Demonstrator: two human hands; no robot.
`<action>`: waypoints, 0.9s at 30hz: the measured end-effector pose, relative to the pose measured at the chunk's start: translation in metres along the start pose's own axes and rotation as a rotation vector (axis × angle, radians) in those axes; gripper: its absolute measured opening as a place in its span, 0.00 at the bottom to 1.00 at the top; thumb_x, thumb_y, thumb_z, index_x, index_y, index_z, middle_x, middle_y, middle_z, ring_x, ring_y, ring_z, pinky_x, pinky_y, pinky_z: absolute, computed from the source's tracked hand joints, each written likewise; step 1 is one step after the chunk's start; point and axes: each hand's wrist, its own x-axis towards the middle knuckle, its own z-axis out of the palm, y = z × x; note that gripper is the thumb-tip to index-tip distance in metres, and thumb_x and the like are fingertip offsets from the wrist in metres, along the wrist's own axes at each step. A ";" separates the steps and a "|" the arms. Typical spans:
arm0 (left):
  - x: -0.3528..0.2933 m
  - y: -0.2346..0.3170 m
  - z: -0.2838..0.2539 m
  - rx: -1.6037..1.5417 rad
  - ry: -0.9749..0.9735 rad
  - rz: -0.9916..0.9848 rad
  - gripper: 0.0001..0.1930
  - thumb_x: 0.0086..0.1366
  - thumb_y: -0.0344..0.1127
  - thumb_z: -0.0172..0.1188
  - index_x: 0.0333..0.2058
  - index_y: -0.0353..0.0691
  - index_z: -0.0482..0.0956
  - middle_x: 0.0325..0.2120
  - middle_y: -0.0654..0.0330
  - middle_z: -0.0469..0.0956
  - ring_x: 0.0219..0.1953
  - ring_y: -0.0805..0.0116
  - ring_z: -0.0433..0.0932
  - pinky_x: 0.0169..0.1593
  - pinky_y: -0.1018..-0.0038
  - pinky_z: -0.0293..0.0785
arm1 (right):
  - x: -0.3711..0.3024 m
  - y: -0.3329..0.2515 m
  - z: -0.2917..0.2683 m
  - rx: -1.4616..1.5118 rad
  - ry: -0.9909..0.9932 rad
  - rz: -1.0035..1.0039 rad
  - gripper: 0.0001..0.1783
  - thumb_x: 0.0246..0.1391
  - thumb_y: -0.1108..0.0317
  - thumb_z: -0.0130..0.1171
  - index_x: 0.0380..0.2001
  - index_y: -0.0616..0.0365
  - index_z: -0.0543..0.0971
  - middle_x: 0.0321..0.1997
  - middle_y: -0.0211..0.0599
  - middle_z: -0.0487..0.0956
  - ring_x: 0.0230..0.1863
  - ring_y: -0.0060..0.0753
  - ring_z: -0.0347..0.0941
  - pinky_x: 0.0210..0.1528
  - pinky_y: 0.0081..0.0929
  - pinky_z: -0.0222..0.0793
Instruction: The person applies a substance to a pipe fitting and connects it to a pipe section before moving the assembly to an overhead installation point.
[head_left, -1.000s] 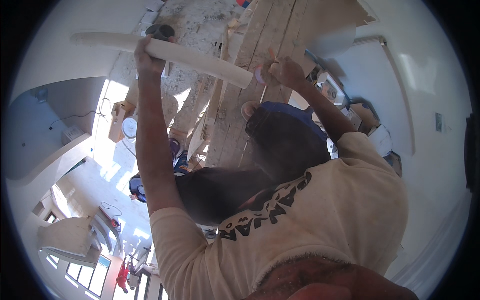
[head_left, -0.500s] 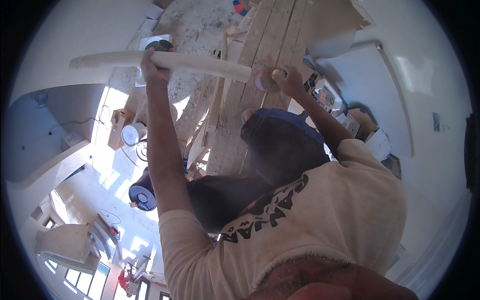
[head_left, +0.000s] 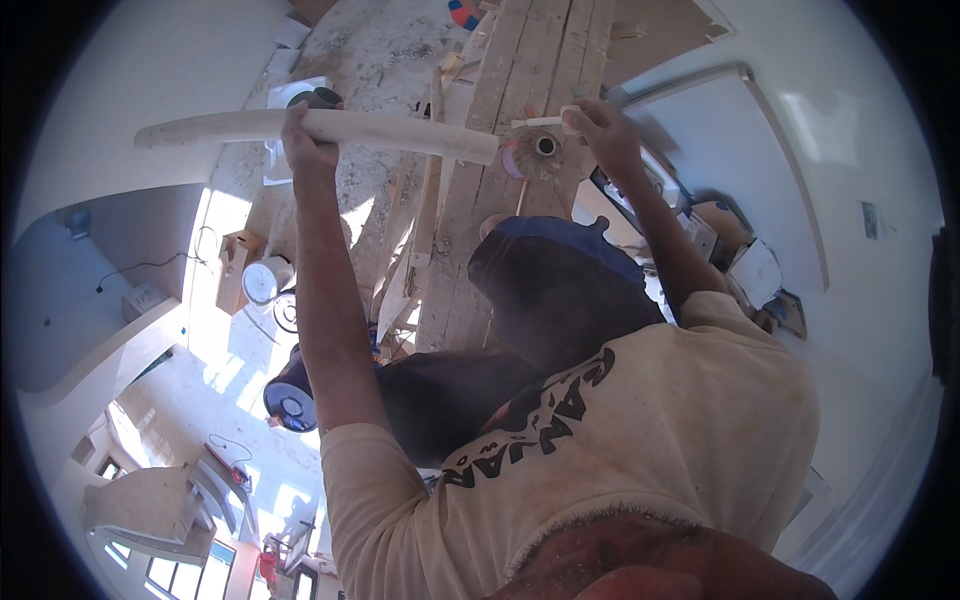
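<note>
My left hand (head_left: 310,140) is closed round a long, pale, slightly curved strip (head_left: 400,132), held crosswise above the floor and the planks. Its right end reaches close to a squat can (head_left: 540,160) with a round open neck, standing on the wooden planks (head_left: 470,225). Just above and to the right of that can, my right hand (head_left: 608,135) pinches a pale applicator cap (head_left: 568,121). A light stem points left from the cap, over the can. Whether the stem ends in bristles is too small to tell.
My bent knee (head_left: 560,280) in dark trousers lies on the planks below the can. Buckets (head_left: 268,280) and a dark drum (head_left: 290,400) stand on the floor at left. Boxes (head_left: 722,228) and a large pale panel (head_left: 740,170) are at right.
My right hand has lifted off the can and moved up and right with the applicator cap, so the can's neck now shows open. The strip has hardly moved.
</note>
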 end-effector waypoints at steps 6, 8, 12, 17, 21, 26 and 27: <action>-0.003 0.003 0.004 0.013 -0.006 0.017 0.21 0.54 0.33 0.60 0.46 0.31 0.68 0.39 0.47 0.74 0.42 0.46 0.76 0.48 0.51 0.81 | -0.007 -0.009 0.024 0.216 -0.204 0.058 0.19 0.57 0.63 0.65 0.46 0.67 0.79 0.37 0.39 0.83 0.34 0.22 0.77 0.37 0.20 0.73; -0.003 0.006 0.004 0.012 -0.012 0.016 0.21 0.54 0.33 0.60 0.46 0.31 0.67 0.39 0.46 0.73 0.42 0.46 0.76 0.47 0.51 0.81 | -0.009 -0.004 0.027 0.173 -0.204 0.025 0.20 0.57 0.63 0.64 0.46 0.68 0.79 0.37 0.39 0.83 0.34 0.22 0.77 0.37 0.20 0.73; -0.008 0.013 0.005 0.003 0.063 0.017 0.21 0.55 0.32 0.59 0.46 0.31 0.67 0.41 0.45 0.73 0.43 0.46 0.76 0.47 0.51 0.81 | -0.011 -0.005 0.027 0.029 -0.057 0.001 0.20 0.57 0.62 0.65 0.46 0.68 0.79 0.37 0.39 0.83 0.34 0.21 0.77 0.37 0.21 0.73; -0.009 0.017 0.005 0.001 0.041 0.033 0.21 0.55 0.32 0.59 0.47 0.31 0.67 0.41 0.45 0.73 0.43 0.44 0.76 0.48 0.50 0.81 | -0.015 -0.009 0.033 0.179 -0.161 -0.032 0.20 0.56 0.63 0.65 0.47 0.67 0.79 0.39 0.39 0.83 0.38 0.23 0.79 0.40 0.20 0.74; -0.003 0.020 0.002 -0.038 0.018 0.017 0.22 0.54 0.32 0.59 0.47 0.31 0.66 0.42 0.44 0.73 0.44 0.43 0.76 0.48 0.50 0.81 | -0.026 -0.008 0.035 0.116 -0.179 -0.036 0.20 0.56 0.64 0.66 0.47 0.66 0.78 0.38 0.39 0.83 0.41 0.25 0.80 0.43 0.20 0.75; -0.003 0.021 0.002 -0.007 0.075 0.036 0.20 0.55 0.33 0.58 0.46 0.31 0.68 0.42 0.43 0.73 0.41 0.42 0.77 0.47 0.49 0.81 | -0.032 -0.014 0.030 0.087 -0.071 -0.154 0.20 0.54 0.65 0.67 0.47 0.66 0.78 0.40 0.40 0.81 0.42 0.28 0.81 0.46 0.24 0.77; -0.004 0.021 0.002 -0.004 0.078 0.032 0.20 0.55 0.33 0.58 0.45 0.31 0.68 0.41 0.43 0.74 0.41 0.42 0.77 0.47 0.50 0.81 | -0.033 -0.014 0.030 0.108 -0.066 -0.203 0.20 0.54 0.65 0.67 0.46 0.66 0.78 0.42 0.41 0.80 0.42 0.29 0.81 0.46 0.24 0.77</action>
